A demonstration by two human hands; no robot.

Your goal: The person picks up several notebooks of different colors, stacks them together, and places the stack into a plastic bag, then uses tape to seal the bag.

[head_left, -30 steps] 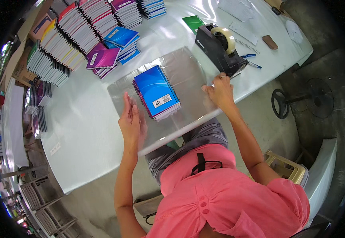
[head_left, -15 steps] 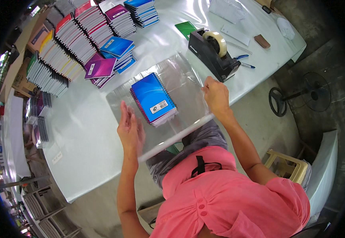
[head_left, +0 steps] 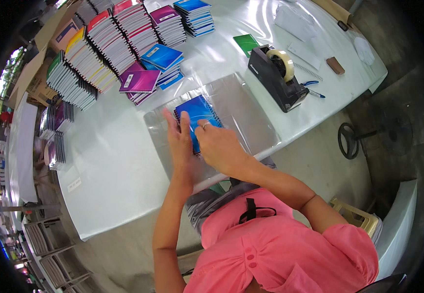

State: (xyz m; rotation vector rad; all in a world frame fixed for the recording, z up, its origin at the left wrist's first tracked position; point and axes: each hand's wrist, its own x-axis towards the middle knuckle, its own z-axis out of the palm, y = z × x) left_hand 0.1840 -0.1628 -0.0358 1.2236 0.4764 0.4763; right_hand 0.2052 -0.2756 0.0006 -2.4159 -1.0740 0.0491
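Observation:
A blue-covered spiral notebook (head_left: 195,109) lies on top of a small bundle, over a pile of clear plastic sheets or bags (head_left: 251,115) near the table's front edge. My left hand (head_left: 178,142) is along the bundle's left side, fingers stretched out and thumb over the cover. From the right, my right hand (head_left: 219,146) lies across the cover with bent fingers against the notebook. A ring shows on one of its fingers. Both hands hide the near part of the bundle. Just to the right stands a black tape dispenser (head_left: 275,78) with a roll of clear tape (head_left: 282,65).
Stacks of spiral notebooks (head_left: 109,41) line the far left, with purple ones (head_left: 139,81) and blue ones (head_left: 162,57) closer in. Pens (head_left: 315,93), a brown block (head_left: 335,66) and a green notebook (head_left: 246,44) lie around the dispenser. A fan (head_left: 392,129) is beyond the table's right edge.
My right hand has left the plastic's right edge and come left onto the notebook. My left hand has moved in against the bundle's left side. The view has shifted slightly.

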